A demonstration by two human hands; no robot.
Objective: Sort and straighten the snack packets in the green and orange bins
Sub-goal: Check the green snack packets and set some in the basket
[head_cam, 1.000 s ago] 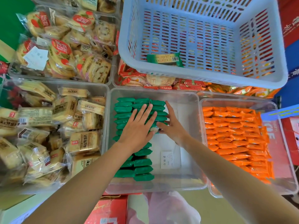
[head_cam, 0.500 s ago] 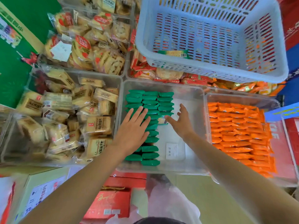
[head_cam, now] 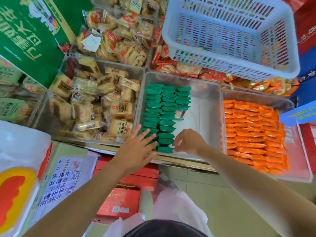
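Green snack packets (head_cam: 166,106) lie in neat columns along the left side of a clear bin (head_cam: 207,106). One packet (head_cam: 180,114) in that bin lies face up beside the columns. My left hand (head_cam: 136,149) lies flat with spread fingers on the nearest packets of the left column. My right hand (head_cam: 188,141) has curled fingers at the right end of the nearest green packets (head_cam: 165,149); whether it pinches one is unclear. Orange packets (head_cam: 253,134) fill the clear bin (head_cam: 256,94) to the right in tight rows.
A blue slotted basket (head_cam: 230,36) rests over the bins behind. Bins of beige pastry packets (head_cam: 95,106) lie to the left, and more pastries (head_cam: 119,35) behind them. Red boxes (head_cam: 119,199) and a carton (head_cam: 61,182) stand on the floor below the bins.
Both hands have drawn back from the middle of the green columns to the near end. The right hand's fingers went from straight to curled. The camera view shifted back and left.
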